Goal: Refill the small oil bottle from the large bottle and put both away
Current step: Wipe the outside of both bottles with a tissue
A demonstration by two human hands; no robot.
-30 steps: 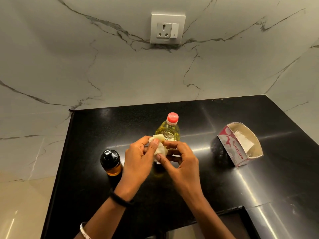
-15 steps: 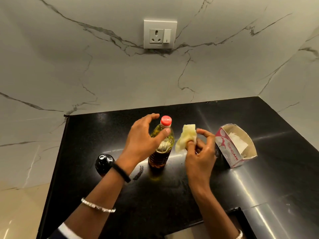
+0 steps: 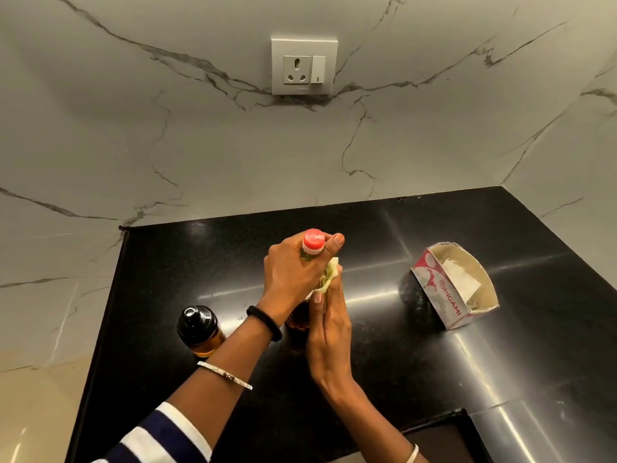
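Two oil bottles stand upright on a glossy black stone countertop point(image 3: 400, 362). The large clear plastic bottle with red cap point(image 3: 312, 242) holds yellow oil and sits mid-counter. The small black-capped bottle point(image 3: 199, 330) holds amber oil, near its left. An open-topped pink-and-white cardboard box point(image 3: 444, 307), well apart on the right, has white tissue point(image 3: 462, 282) inside. White grey-veined marble wall point(image 3: 200, 145) behind, white socket plate point(image 3: 303, 66) on it. Left hand point(image 3: 293, 272) fingers curl round the large bottle's neck. Right hand point(image 3: 329, 325) fingers are near straight, pressing a crumpled yellowish wad point(image 3: 329, 277) against the bottle's side.
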